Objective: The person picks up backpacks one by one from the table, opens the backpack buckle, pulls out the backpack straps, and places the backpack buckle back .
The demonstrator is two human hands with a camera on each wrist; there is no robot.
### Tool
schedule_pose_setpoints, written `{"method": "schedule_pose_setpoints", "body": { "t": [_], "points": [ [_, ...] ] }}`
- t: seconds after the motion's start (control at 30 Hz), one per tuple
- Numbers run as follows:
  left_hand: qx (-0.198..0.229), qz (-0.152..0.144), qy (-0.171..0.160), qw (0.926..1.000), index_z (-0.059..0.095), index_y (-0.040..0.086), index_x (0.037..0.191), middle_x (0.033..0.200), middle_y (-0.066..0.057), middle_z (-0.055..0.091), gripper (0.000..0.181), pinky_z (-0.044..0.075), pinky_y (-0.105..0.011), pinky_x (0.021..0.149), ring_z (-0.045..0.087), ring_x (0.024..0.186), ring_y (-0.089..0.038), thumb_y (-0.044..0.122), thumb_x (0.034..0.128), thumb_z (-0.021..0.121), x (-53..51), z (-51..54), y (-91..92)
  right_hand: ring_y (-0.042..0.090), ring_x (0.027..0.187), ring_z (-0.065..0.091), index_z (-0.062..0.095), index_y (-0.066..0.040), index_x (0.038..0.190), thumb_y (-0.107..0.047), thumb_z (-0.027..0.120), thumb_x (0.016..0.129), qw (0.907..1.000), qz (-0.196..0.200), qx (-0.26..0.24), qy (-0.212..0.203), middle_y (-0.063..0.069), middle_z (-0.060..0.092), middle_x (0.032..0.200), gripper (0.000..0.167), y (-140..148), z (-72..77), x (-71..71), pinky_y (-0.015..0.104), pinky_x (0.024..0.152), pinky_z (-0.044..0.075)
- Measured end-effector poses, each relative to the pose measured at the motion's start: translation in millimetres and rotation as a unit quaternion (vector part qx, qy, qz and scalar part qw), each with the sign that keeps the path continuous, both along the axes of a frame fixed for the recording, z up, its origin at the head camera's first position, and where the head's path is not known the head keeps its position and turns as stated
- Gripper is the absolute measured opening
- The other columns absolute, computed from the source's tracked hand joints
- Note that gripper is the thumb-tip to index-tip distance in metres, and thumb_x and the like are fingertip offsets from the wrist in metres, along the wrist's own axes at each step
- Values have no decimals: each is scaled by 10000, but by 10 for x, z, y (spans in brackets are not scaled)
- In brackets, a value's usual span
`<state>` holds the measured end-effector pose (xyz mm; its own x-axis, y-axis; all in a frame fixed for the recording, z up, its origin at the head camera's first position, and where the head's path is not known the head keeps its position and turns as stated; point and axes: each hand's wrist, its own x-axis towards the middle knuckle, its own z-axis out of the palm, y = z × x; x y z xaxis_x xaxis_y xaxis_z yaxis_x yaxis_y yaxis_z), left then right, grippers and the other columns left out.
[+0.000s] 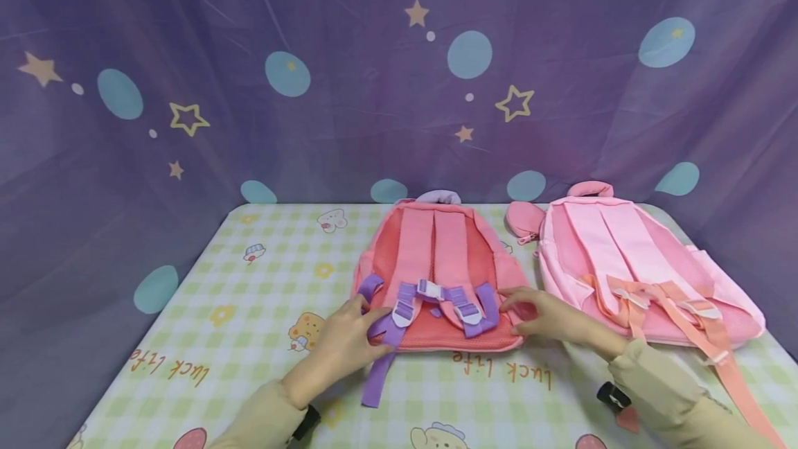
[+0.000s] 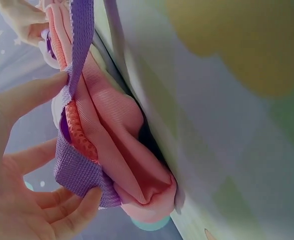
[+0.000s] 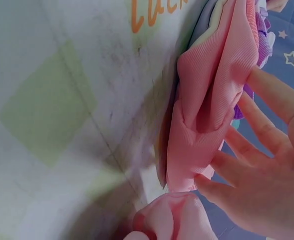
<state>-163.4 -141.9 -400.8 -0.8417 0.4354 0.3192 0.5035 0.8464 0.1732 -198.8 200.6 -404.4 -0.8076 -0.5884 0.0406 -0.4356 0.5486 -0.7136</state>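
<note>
A coral-pink backpack [image 1: 415, 241] lies on the table with its back panel and shoulder straps facing up. Purple webbing and a white buckle [image 1: 430, 289] run across its lower part. At the backpack's left side is my left hand [image 1: 343, 338]; in the left wrist view its thumb and fingertips touch the purple strap [image 2: 79, 167], without visibly closing round it. My right hand [image 1: 555, 314] is at the opposite side, and in the right wrist view its spread fingers [image 3: 241, 145] touch the pink side fabric [image 3: 199, 135].
A lighter pink backpack [image 1: 623, 241] with orange straps lies to the right, also back up. Beside its upper left is a small round pink pouch [image 1: 524, 219]. A green checked cloth [image 1: 249, 283] covers the table, and a purple curtain [image 1: 361, 123] hangs behind.
</note>
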Motion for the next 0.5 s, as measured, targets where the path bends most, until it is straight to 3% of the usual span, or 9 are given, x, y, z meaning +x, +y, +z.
{"method": "schedule_pose_setpoints", "body": {
  "t": [0.27, 0.5],
  "points": [
    [98, 71, -314, 9994, 653, 133, 1049, 829, -27, 490, 453, 405, -259, 586, 464, 696, -124, 320, 650, 758, 0, 76, -24, 361, 1115, 450, 640, -83, 999, -102, 670, 747, 9992, -277, 261, 146, 181, 526, 1190, 255, -4, 129, 38, 495, 904, 351],
    [362, -250, 240, 9987, 678, 113, 961, 816, -10, 553, 315, 430, -322, 693, 499, 729, -149, 243, 682, 743, -24, 221, 10, 320, 1010, 535, 594, 6, 1066, -54, 618, 789, 9986, -427, 130, 294, 125, 607, 1051, 284, -44, 304, 39, 477, 851, 410]
  ]
}}
